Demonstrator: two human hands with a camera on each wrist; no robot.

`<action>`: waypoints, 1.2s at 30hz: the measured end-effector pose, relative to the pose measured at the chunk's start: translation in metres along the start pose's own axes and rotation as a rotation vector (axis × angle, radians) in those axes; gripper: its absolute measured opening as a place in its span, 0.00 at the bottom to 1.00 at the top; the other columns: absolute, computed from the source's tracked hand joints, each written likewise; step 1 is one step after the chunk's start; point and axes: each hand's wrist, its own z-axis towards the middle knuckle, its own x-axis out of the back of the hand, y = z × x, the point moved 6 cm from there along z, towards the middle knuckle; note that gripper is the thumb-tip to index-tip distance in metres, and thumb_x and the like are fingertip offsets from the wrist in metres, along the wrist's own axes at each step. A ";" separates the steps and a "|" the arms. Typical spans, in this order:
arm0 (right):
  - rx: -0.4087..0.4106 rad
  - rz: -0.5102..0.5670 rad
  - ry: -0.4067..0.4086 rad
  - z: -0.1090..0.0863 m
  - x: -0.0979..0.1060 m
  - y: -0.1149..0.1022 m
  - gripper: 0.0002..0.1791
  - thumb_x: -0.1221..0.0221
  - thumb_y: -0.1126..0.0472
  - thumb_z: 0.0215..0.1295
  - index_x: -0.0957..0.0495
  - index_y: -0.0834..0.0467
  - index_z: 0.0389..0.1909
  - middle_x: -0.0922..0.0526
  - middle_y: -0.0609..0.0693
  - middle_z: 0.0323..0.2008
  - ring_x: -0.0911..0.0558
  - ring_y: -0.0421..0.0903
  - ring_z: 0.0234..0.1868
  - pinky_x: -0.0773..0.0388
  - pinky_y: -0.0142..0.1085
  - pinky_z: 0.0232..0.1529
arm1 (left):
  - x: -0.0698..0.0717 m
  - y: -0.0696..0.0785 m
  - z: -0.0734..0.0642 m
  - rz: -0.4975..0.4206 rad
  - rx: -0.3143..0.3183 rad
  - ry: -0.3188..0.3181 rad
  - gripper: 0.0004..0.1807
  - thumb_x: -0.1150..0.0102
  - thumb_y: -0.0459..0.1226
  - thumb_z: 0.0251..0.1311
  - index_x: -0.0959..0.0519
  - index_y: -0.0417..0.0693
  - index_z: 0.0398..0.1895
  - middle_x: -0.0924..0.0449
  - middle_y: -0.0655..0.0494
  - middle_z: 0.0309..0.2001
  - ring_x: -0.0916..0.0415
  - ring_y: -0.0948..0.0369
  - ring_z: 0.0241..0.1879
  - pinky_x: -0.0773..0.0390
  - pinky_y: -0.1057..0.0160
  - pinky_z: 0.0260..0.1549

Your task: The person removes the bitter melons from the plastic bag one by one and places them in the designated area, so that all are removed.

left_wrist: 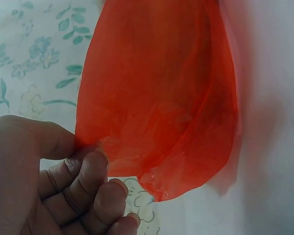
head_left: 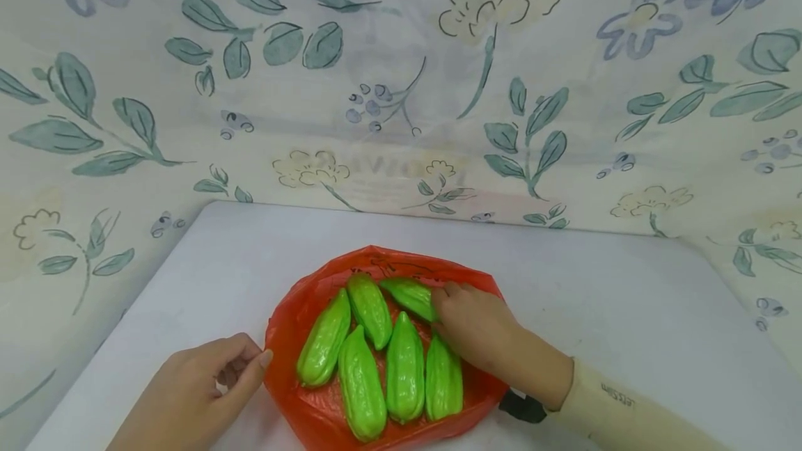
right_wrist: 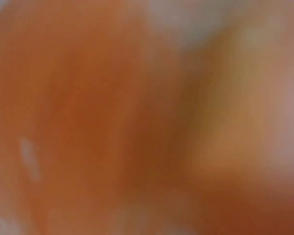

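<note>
A red plastic bag (head_left: 285,339) lies wide open on the table, its rim spread around several glossy green, ribbed, elongated fruits that look like starfruit. My left hand (head_left: 197,385) pinches the bag's left rim between thumb and index finger; in the left wrist view the red film (left_wrist: 152,88) stretches up from those fingertips. Inside the bag at the upper right, my right hand (head_left: 473,322) grips one green starfruit (head_left: 407,296), its fingers curled over the near end. Another starfruit (head_left: 443,381) lies partly under that hand. The right wrist view is a blur of orange-red and green.
The white table (head_left: 601,312) extends around the bag on both sides. Behind and beside it hangs a floral cloth (head_left: 401,89). A black object (head_left: 523,407) sits by the right wrist, against the bag's lower right edge.
</note>
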 end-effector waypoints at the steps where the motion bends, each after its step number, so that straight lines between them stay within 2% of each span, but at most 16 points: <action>1: 0.000 0.000 0.000 0.000 0.000 0.000 0.17 0.29 0.56 0.66 0.18 0.62 0.48 0.17 0.52 0.37 0.16 0.47 0.38 0.13 0.41 0.40 | 0.000 0.000 0.000 0.002 -0.007 0.008 0.06 0.32 0.42 0.69 0.19 0.60 0.33 0.24 0.74 0.25 0.29 0.71 0.27 0.20 0.69 0.30; 5: 0.014 -0.023 0.003 0.002 0.000 -0.003 0.15 0.30 0.57 0.67 0.18 0.62 0.48 0.18 0.52 0.35 0.18 0.45 0.36 0.13 0.39 0.39 | 0.002 0.001 -0.001 0.003 -0.034 0.042 0.07 0.32 0.41 0.68 0.20 0.62 0.32 0.25 0.76 0.24 0.29 0.72 0.27 0.20 0.69 0.31; 12: 0.034 -0.067 0.016 0.003 0.001 -0.006 0.15 0.29 0.57 0.67 0.18 0.63 0.47 0.18 0.52 0.35 0.18 0.45 0.35 0.13 0.38 0.39 | 0.004 -0.002 0.001 0.007 0.004 0.011 0.06 0.35 0.42 0.71 0.19 0.62 0.34 0.24 0.74 0.26 0.28 0.71 0.29 0.20 0.68 0.32; 16: 0.034 -0.076 -0.001 0.003 0.001 -0.007 0.17 0.29 0.57 0.67 0.18 0.63 0.49 0.17 0.54 0.38 0.17 0.46 0.38 0.13 0.39 0.41 | 0.004 -0.001 0.000 0.007 -0.003 0.025 0.06 0.34 0.41 0.70 0.19 0.62 0.33 0.25 0.74 0.25 0.28 0.71 0.29 0.19 0.68 0.33; 21: 0.029 -0.077 -0.008 0.001 0.001 -0.007 0.17 0.30 0.57 0.67 0.18 0.63 0.50 0.16 0.54 0.39 0.16 0.47 0.40 0.13 0.39 0.43 | 0.004 0.000 0.000 0.007 -0.016 0.045 0.07 0.33 0.41 0.70 0.19 0.63 0.32 0.25 0.75 0.25 0.28 0.72 0.28 0.19 0.68 0.32; 28: 0.027 -0.044 -0.006 -0.001 0.000 -0.006 0.16 0.30 0.58 0.68 0.18 0.64 0.49 0.17 0.54 0.39 0.16 0.47 0.39 0.13 0.40 0.43 | 0.003 -0.001 -0.001 0.003 -0.011 0.040 0.07 0.33 0.42 0.70 0.19 0.63 0.32 0.25 0.76 0.25 0.28 0.72 0.28 0.19 0.67 0.32; 36: 0.009 0.034 -0.006 -0.003 0.000 -0.003 0.14 0.31 0.58 0.68 0.20 0.63 0.48 0.17 0.53 0.38 0.17 0.47 0.39 0.14 0.40 0.43 | 0.005 0.002 -0.004 -0.010 -0.097 0.125 0.10 0.31 0.40 0.67 0.20 0.66 0.30 0.26 0.81 0.24 0.27 0.74 0.28 0.19 0.68 0.31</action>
